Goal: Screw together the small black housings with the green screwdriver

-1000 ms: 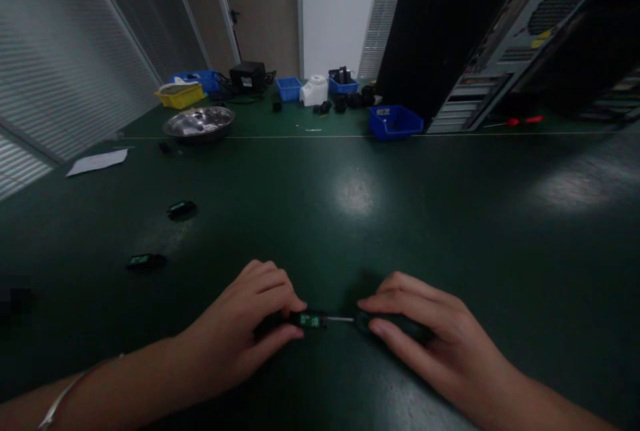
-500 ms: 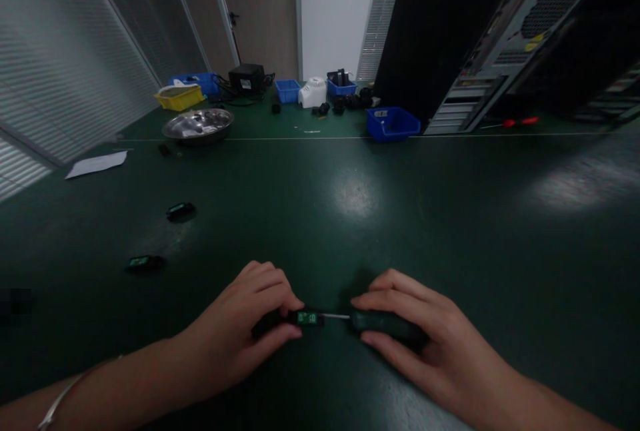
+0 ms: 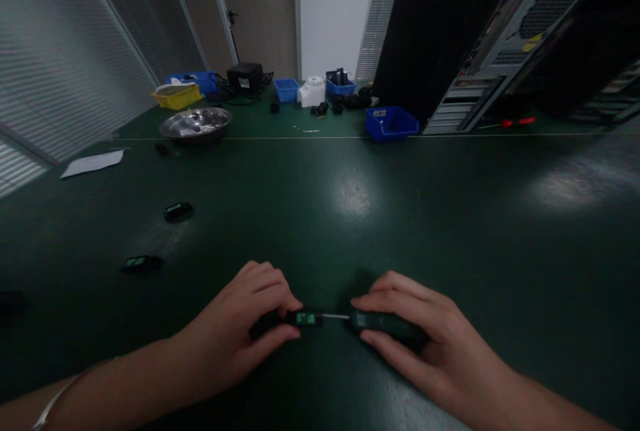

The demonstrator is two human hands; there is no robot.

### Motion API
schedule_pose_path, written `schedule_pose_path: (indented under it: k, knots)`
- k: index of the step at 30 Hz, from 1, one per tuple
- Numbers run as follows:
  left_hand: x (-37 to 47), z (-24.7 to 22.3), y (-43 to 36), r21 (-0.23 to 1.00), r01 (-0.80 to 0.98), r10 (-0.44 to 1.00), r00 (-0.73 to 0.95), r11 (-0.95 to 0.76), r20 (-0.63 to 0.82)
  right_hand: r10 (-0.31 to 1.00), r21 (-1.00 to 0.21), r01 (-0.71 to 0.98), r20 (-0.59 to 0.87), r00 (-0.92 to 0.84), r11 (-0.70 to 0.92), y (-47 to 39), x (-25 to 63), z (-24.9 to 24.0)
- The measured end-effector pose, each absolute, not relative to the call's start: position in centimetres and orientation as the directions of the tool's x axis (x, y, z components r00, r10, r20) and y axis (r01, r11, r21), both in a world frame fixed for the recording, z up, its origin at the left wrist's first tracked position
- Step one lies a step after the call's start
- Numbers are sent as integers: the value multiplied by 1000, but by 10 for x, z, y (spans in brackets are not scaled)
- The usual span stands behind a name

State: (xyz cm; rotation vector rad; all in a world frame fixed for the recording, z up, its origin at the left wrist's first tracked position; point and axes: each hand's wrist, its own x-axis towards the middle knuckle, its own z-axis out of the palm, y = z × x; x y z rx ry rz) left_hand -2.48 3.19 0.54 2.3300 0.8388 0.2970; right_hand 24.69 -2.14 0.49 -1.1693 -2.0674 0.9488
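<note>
My left hand (image 3: 265,314) pinches a small black device with a lit green digital display (image 3: 306,318) between thumb and fingers, low over the green table; its left part is hidden in the hand. My right hand (image 3: 420,331) is wrapped round the dark handle of a screwdriver (image 3: 385,324). The thin metal shaft points left and meets the device's right end; the tip itself is too small to make out. Two similar black devices with lit displays lie left of my left hand, one nearer (image 3: 142,263) and one farther (image 3: 178,211).
Farther back stand a metal bowl (image 3: 173,130), a yellow bin (image 3: 177,97), a dark blue bin (image 3: 391,126) and a white plastic housing (image 3: 312,92). A computer case (image 3: 457,101) rises at right, with a red-handled tool (image 3: 517,122) beside it. White paper (image 3: 93,163) lies at left.
Both hands keep their grips and hardly move. The digits on the held device's display look different. The background has shifted slightly left with the camera.
</note>
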Motion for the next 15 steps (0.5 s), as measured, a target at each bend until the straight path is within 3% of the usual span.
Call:
schedule_pose_path:
  k: [15]
  knots:
    - [-25,5,32,640,486,634,773,-595,3,886,-812,453,159,-435,369,-20,245,7]
